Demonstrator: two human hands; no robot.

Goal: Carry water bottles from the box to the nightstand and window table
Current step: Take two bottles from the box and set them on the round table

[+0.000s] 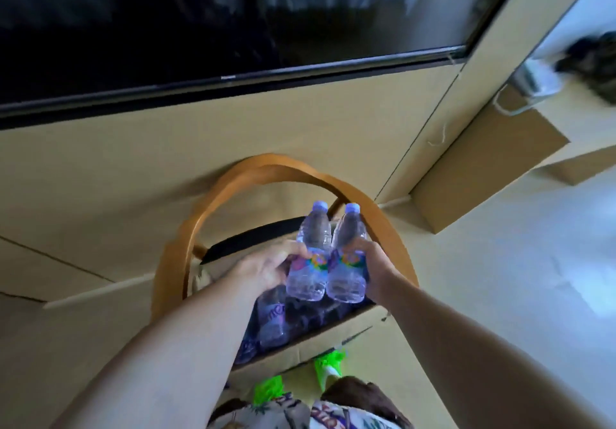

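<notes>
Left hand (266, 267) and right hand (375, 263) fingers each grip a bottle above the box (320, 342), television (200, 28) behind.

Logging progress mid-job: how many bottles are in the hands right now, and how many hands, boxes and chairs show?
Bottles held: 2 (left bottle, right bottle)
Hands: 2 (left hand, right hand)
Open box: 1
Chair: 1
Total: 6

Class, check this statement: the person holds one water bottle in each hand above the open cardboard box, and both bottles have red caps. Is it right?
Not quite. The head view shows the left hand gripping one bottle and the right hand gripping the other bottle above the open cardboard box, but both caps are pale blue, not red.
</notes>
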